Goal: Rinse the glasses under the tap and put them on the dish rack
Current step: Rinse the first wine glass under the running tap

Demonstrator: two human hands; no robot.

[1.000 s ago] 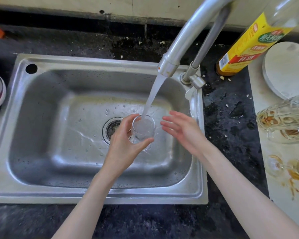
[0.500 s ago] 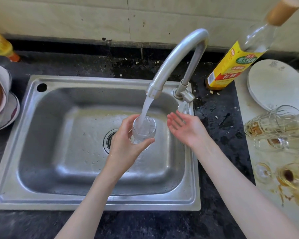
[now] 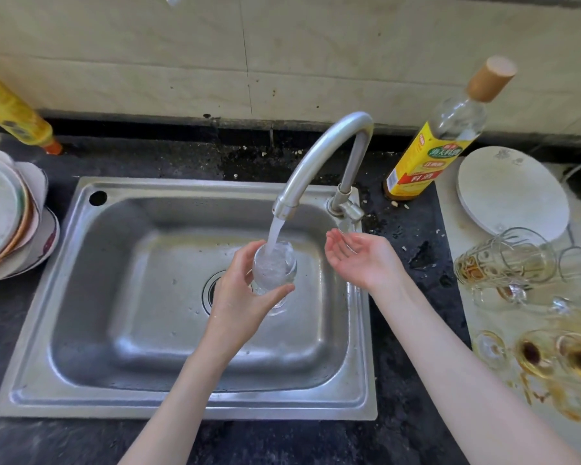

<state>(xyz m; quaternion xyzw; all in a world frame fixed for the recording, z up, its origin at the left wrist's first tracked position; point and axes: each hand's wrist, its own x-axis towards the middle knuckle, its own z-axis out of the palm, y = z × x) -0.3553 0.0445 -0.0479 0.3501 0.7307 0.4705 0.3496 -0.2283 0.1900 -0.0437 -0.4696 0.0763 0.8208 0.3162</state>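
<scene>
Left hand (image 3: 240,298) gripping glass (image 3: 275,268), filling under tap (image 3: 319,156); right hand (image 3: 361,256) open; dirty glasses (image 3: 507,260) waiting on counter (image 3: 413,263).

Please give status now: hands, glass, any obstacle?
Left hand grips glass under running tap. Right hand open, empty, beside it. Nothing in the way.

Left hand (image 3: 240,293) curled in a grip; right hand (image 3: 359,255) palm-up, fingers relaxed.

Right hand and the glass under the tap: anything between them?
Nothing in the head view. The open right hand is beside the glass held by the left hand; only the sink basin shows in the gap.
</scene>
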